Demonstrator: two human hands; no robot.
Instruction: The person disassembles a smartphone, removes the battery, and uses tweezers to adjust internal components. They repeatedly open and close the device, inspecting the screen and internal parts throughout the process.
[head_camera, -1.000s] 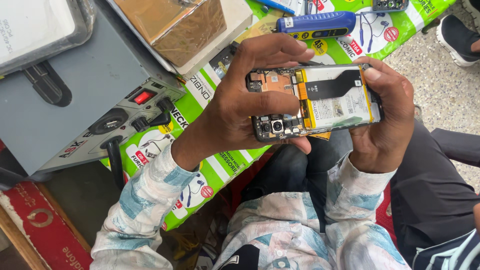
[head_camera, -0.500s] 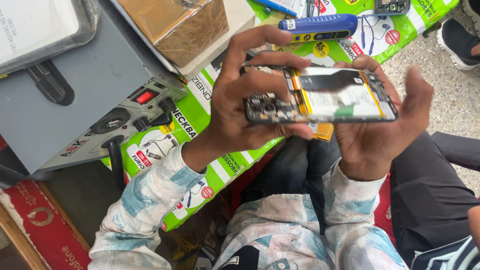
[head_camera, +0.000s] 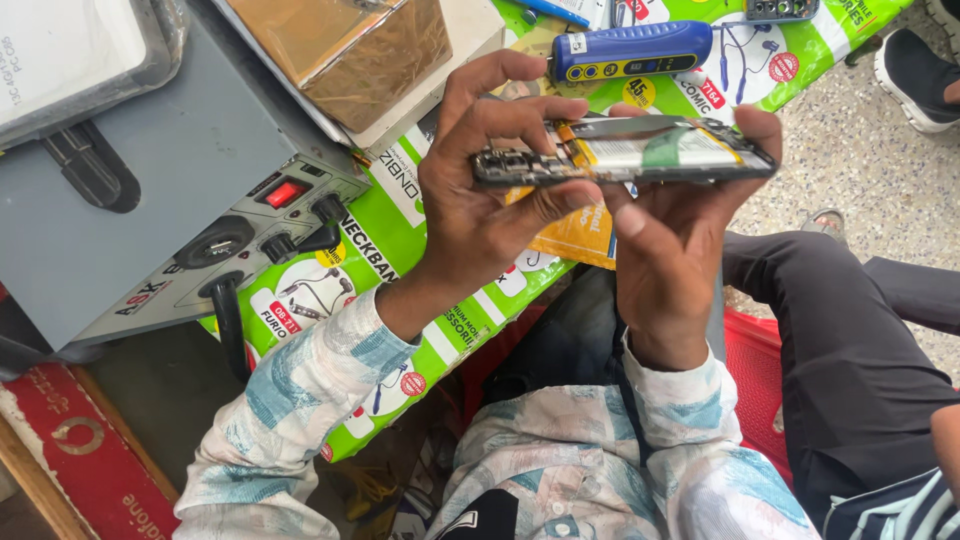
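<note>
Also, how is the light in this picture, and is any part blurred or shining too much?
Head view: soft, even daylight, hardly any hard shadows; the opened phone between left hand and right hand is sharp; slight glare on the tape-wrapped cardboard box; the white tray at top left looks overexposed.

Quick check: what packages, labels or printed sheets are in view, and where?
Green printed sheet: covers the table under both hands, with white and red round badges.
Brown box: top centre, wrapped in clear film.
Orange packet: below the opened phone.
Red board: bottom left.
</note>
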